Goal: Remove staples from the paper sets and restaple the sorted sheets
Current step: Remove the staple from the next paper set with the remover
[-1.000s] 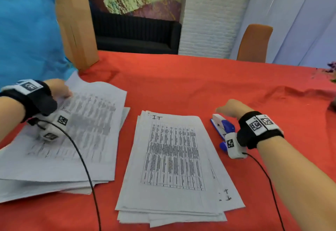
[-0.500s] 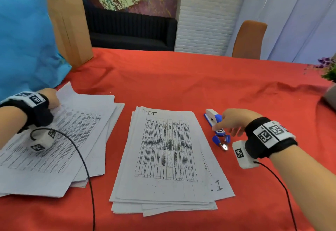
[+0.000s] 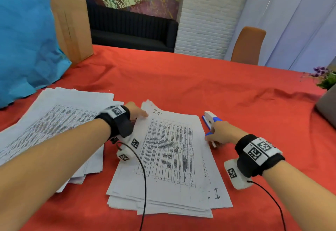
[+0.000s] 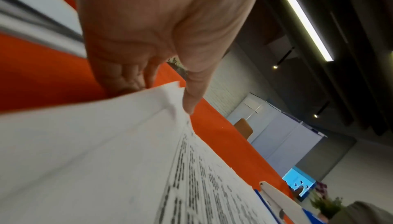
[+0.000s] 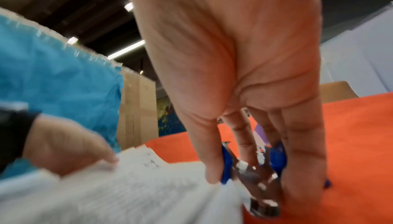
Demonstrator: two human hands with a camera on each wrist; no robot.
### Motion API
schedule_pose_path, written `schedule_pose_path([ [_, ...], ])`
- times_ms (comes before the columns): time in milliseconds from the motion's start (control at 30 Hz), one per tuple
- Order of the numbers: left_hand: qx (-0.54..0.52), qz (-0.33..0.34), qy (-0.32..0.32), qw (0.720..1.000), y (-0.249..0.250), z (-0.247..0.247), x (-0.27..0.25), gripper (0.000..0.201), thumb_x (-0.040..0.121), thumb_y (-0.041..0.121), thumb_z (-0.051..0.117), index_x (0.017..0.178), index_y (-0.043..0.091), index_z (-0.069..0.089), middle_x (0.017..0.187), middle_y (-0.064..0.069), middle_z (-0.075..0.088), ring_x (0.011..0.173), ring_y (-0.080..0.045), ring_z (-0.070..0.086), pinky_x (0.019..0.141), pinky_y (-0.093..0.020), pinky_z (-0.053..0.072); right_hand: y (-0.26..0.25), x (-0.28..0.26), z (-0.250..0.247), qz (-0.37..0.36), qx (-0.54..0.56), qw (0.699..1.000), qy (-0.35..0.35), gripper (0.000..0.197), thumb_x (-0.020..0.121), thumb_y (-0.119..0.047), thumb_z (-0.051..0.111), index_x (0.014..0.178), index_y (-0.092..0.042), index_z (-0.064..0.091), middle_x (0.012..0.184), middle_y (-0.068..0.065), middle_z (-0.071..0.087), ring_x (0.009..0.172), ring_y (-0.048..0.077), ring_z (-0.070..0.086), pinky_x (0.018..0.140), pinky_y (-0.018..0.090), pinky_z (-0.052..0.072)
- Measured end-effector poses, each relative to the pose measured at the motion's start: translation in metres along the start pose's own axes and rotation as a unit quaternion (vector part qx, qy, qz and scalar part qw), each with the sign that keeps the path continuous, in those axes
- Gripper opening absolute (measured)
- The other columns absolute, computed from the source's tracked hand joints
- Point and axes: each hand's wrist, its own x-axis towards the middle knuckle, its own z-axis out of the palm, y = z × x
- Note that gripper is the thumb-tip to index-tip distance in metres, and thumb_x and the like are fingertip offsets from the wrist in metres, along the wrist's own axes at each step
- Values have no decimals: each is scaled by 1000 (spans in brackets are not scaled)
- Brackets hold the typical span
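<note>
A stack of printed sheets [image 3: 169, 158] marked "I.T" lies in the middle of the red tablecloth [image 3: 181, 85]. My left hand [image 3: 140, 114] pinches its top-left corner, thumb on top and fingers curled underneath, as the left wrist view shows [image 4: 161, 93]. My right hand [image 3: 212, 136] is at the stack's right edge. It grips a blue staple remover [image 5: 255, 173] between thumb and fingers, metal claws pointing down at the paper's edge. A white and blue stapler [image 3: 209, 117] lies just beyond that hand. A second, looser pile of sheets [image 3: 54, 125] sits at the left.
A blue bag [image 3: 23, 36] and a cardboard box [image 3: 71, 21] stand at the table's far left. At the right edge are a small plant [image 3: 325, 78] and a grey object [image 3: 327, 107]. An orange chair [image 3: 247, 45] stands behind the table.
My left hand left the left pile and took hold of the middle stack's top-left corner. My right hand closed on the staple remover and brought it to the stack's right edge.
</note>
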Motion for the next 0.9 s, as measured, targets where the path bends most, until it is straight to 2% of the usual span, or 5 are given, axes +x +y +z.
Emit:
schedule_pose_path([
  [133,-33,117,59,991,3,6,0,13,78,1,67,76,13,68,66,-3,64,48,-13,57,50,-21,47,-4,2,-18,-78,267,960,28,34,90,-36,63,114,-14,50,90,7,69,78,22,66,74,39,55],
  [300,67,106,18,992,12,7,-14,10,82,17,69,84,13,60,79,-2,57,81,-23,60,76,-32,52,-28,18,-16,-79,410,909,-4,41,92,-17,63,126,-5,44,97,12,60,84,29,68,82,48,57],
  [433,37,33,-29,998,5,8,-15,42,77,23,75,105,-3,58,92,-15,60,90,-30,60,71,-32,45,-45,26,-2,-31,362,931,-30,45,91,-15,65,129,0,46,80,11,56,64,19,56,63,34,59],
  [667,19,40,-176,983,-2,-17,-47,31,80,1,70,109,9,61,107,-10,66,90,-22,64,72,-28,55,-47,34,3,-118,265,956,-34,37,89,-20,67,120,-10,51,98,9,60,78,21,63,81,41,58],
  [900,-164,36,-171,971,-6,-12,-61,51,60,34,78,104,31,52,106,1,55,100,-17,51,78,-32,39,-53,39,12,-140,308,934,-113,31,92,-17,62,121,-11,51,107,12,55,79,23,67,75,37,58],
])
